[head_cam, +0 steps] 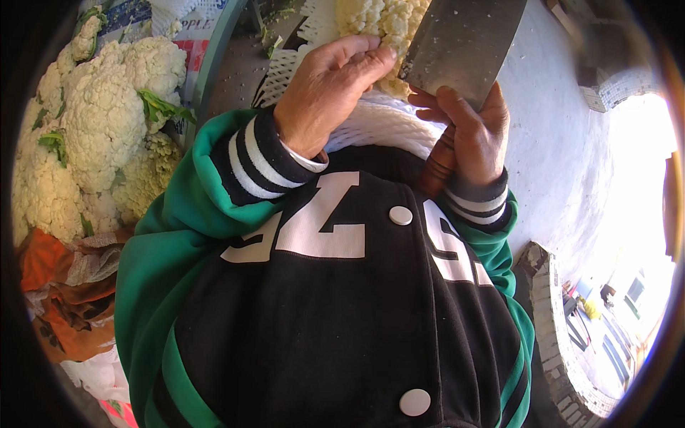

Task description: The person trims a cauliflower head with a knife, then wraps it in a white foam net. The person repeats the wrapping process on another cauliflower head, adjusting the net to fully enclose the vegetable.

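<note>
My right hand (476,134) is wrapped around the turned wooden handle (440,160) of a cleaver. Its broad steel blade (465,48) points away from me, with small pale bits stuck to its face and edge. To the left of the blade is a pale yellow cauliflower head (364,16), cut off by the top of the view. My left hand (342,85) grips its near side, thumb and forefinger close together; the other fingers are mostly hidden. White foam netting (380,123) lies under and around the cauliflower, just in front of my jacket.
Several cauliflower heads (101,112) with bits of green leaf are heaped at my left. Beside them runs a green-grey edge (217,53). Orange patterned cloth (75,289) lies below the heap. A pale wall (556,160) rises at my right, with a bright tile-edged opening (551,321).
</note>
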Demonstrator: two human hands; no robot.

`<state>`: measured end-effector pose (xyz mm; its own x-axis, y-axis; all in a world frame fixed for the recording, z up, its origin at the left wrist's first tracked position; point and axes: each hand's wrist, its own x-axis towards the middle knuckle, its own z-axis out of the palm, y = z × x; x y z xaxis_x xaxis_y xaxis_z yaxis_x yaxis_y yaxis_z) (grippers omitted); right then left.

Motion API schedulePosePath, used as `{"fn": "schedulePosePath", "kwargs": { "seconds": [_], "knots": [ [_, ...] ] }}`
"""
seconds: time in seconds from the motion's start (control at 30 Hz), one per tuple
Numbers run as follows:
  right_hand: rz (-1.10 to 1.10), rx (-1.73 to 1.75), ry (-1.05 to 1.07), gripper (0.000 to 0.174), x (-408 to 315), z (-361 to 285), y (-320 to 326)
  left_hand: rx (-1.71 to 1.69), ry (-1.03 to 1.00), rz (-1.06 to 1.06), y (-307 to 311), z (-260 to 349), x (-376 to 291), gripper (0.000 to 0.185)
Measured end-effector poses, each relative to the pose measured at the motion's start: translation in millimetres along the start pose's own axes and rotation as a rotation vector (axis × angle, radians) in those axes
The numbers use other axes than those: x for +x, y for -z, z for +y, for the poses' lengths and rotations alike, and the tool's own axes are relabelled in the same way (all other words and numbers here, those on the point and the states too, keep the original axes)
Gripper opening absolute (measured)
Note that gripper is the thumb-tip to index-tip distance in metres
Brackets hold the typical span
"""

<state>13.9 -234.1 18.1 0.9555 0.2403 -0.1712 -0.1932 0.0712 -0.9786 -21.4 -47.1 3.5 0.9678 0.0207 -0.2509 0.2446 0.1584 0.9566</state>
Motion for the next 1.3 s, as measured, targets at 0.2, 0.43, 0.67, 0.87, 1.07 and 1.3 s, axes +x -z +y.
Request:
{"fn": "schedulePosePath", "kwargs": {
  "seconds": [0.2, 0.43, 0.67, 0.87, 1.07, 1.3],
  "knots": [
    [0.020, -0.010, -0.024, 0.033, 0.2, -4.4, -3.1, -0.181, 0.142, 0.048, -0.4, 4.3, -0.3, 0.054],
    [0.064, 0.056, -0.007, 0.034, 4.8, -3.0, -6.8, -0.293, 0.209, 0.049, -3.1, -0.1, 2.2, 0.050],
    [0.025, 0.187, -0.003, 0.036, 5.9, 0.4, -4.2, -0.302, 0.237, 0.039, -0.5, -1.9, 3.9, 0.056],
    [0.028, 0.191, 0.018, 0.036, 8.0, 4.5, -4.6, -0.318, 0.264, 0.042, 0.1, -2.0, 5.8, 0.068],
    [0.025, 0.156, -0.002, 0.036, 2.8, 1.3, -4.2, -0.337, 0.254, 0.050, -1.0, -2.4, 5.6, 0.067],
    [0.042, 0.108, 0.038, 0.032, 8.8, 7.7, -7.1, -0.320, 0.258, 0.036, -1.3, -3.5, 6.8, 0.066]
  ]
}}
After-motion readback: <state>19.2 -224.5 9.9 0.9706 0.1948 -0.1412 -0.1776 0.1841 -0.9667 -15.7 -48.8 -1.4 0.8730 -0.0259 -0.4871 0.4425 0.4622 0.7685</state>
